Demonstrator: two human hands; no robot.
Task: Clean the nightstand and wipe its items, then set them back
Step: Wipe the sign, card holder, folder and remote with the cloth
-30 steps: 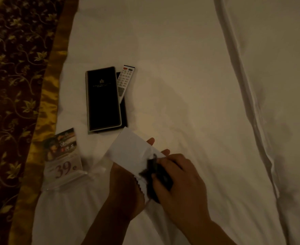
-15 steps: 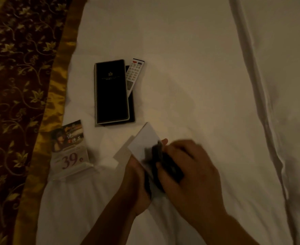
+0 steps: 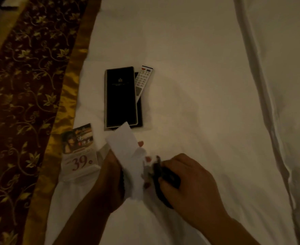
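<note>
My left hand (image 3: 113,175) holds a white card (image 3: 126,147) from below, with fingertips showing past its right edge. My right hand (image 3: 186,183) grips a dark cloth (image 3: 165,179) and presses it against the card's right end. A black folder (image 3: 120,96) lies on the white bed sheet (image 3: 198,85), with a white remote control (image 3: 143,79) resting partly on its right side. A clear acrylic sign stand with a printed "39" card (image 3: 80,151) lies left of my left hand.
A dark red bed runner with gold leaf pattern and a gold border (image 3: 27,96) runs along the left. A folded duvet seam (image 3: 262,106) crosses the bed on the right.
The view has shifted so the folder and remote sit further right. My right hand has slid the dark cloth along the card toward its right end.
</note>
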